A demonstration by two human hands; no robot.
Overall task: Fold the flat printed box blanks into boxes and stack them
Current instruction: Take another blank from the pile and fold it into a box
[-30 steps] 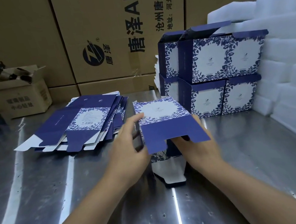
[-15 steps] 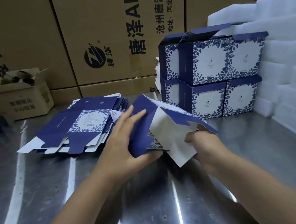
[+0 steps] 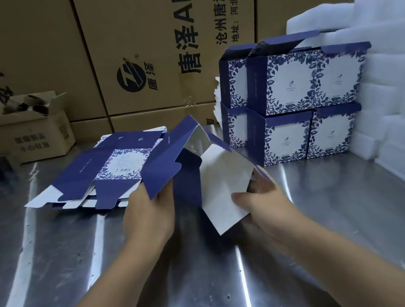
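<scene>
flat blanks (image 3: pixel 108 168): loose fanned pile on the steel table (image 3: pixel 83 278), left of the hands, printed side up. Thin card, so probably light and slidy on each other; I'd peel the top one off by an edge rather than pinch the pile.
left hand (image 3: pixel 147 215): fingers curled under the lower edge of the blue outer panel, thumb side on top. Holding the box's left wall, nothing else.
half-formed box (image 3: pixel 222 174): held between both hands just above the table, in front of the finished stack, tilted, open side toward the camera. White inside showing, blue flaps sticking out.
box board: looks like coated card. Light and stiff across a panel, floppy at the scored creases. The glossy print may slip under dry fingers.
box grip: best to hold panels close to the creases and fold along the score. A squeeze mid-panel would likely dent or buckle it.
box flaps: tuck tabs are thin and could tear or kink if forced in at an angle.
right hand (image 3: pixel 262 204): thumb lies on the white inner flap, fingers behind it. Pinching that flap, mostly closed round it.
finished boxes (image 3: pixel 295 106): two tiers against white foam sheets (image 3: pixel 396 75), top flaps open. They're hollow, so set the next one down squarely and don't press.
</scene>
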